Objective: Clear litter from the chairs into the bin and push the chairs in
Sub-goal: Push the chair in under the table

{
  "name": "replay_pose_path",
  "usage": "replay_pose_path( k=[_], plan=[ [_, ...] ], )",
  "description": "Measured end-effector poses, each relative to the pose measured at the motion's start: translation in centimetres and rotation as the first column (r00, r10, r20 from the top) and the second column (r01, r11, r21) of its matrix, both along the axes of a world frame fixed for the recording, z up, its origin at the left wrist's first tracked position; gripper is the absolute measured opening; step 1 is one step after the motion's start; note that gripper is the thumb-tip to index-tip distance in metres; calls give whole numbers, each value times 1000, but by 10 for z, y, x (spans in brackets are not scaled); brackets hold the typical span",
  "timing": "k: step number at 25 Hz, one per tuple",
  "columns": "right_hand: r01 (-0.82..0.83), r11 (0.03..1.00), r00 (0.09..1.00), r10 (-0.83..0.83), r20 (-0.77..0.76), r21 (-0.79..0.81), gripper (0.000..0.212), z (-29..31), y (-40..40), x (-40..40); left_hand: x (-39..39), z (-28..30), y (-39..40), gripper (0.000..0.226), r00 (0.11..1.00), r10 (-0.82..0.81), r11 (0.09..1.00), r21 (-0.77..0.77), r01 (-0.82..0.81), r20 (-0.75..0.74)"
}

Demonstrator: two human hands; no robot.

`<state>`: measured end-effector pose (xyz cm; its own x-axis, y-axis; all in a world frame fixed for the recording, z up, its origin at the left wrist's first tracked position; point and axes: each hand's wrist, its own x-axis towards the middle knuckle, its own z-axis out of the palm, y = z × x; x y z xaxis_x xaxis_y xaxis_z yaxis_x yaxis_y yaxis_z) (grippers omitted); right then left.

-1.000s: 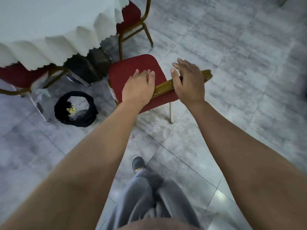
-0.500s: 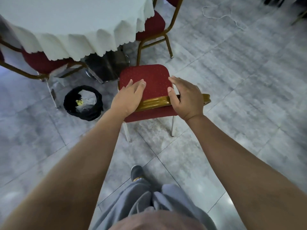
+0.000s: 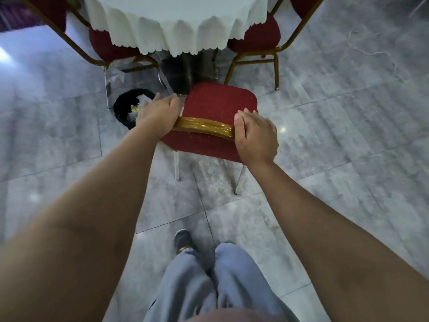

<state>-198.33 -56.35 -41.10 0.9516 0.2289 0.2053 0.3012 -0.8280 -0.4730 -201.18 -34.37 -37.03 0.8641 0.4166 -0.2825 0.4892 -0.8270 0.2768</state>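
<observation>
Nearest you, at the bottom of the view, are your grey trousers (image 3: 209,282) and one dark shoe (image 3: 182,239) on a grey marble-patterned tiled floor (image 3: 336,135). Your two bare forearms reach forward from the lower corners.

Your hands sit on the gold top rail (image 3: 204,127) of a red chair (image 3: 220,105), seen from behind and above. Your left hand (image 3: 159,115) covers the rail's left end, palm down, with the fingers laid forward past the chair's left edge; you cannot tell from here whether they curl around anything. Your right hand (image 3: 255,133) is on the rail's right end, with the fingers bent over the front of the rail and the thumb lying along it, holding it.

The chair's red dotted seat points toward a round table draped in a white scalloped tablecloth (image 3: 176,22). The seat's front edge is near the table's dark central base (image 3: 185,73) but is not under the cloth's hem.

Just left of your left hand, on the floor, stands a small bin lined with a black bag (image 3: 123,108), with pale crumpled litter (image 3: 139,108) and a yellow scrap inside.

Farther off, two more red chairs with gold frames flank the table: one at left (image 3: 104,46) and one at right (image 3: 257,38), both with seats partly under the cloth. A thin pale string (image 3: 371,52) lies on the floor at far right.
</observation>
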Motion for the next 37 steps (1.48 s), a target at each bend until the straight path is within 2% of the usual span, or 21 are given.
replay_pose_path(
  k=[6, 10, 16, 22, 34, 37],
  plan=[
    [-35, 999, 999, 34, 33, 22, 64, -4, -3, 2, 0, -2, -1, 51, 997, -54, 996, 66, 57, -50],
    [-48, 998, 997, 46, 61, 36, 58, -7, -5, 4, -3, 3, -3, 58, 994, 64, 998, -10, -65, -84],
    [-91, 995, 991, 86, 103, 48, 55, -7, -36, 10, -13, 22, -48, 54, 993, 101, 993, -58, -104, -57],
    [-214, 977, 972, 212, 100, 4, 63, -2, -101, 53, -2, 3, -104, 62, 991, 117, 987, -105, -123, -62],
    [-441, 897, 893, 434, 121, 38, 61, -7, -187, 132, 28, -12, -209, 63, 930, 368, 923, -121, -366, -8],
    [-463, 886, 882, 455, 126, 40, 62, -4, -194, 150, 38, -15, -223, 60, 904, 420, 906, -101, -412, 77]
  ],
)
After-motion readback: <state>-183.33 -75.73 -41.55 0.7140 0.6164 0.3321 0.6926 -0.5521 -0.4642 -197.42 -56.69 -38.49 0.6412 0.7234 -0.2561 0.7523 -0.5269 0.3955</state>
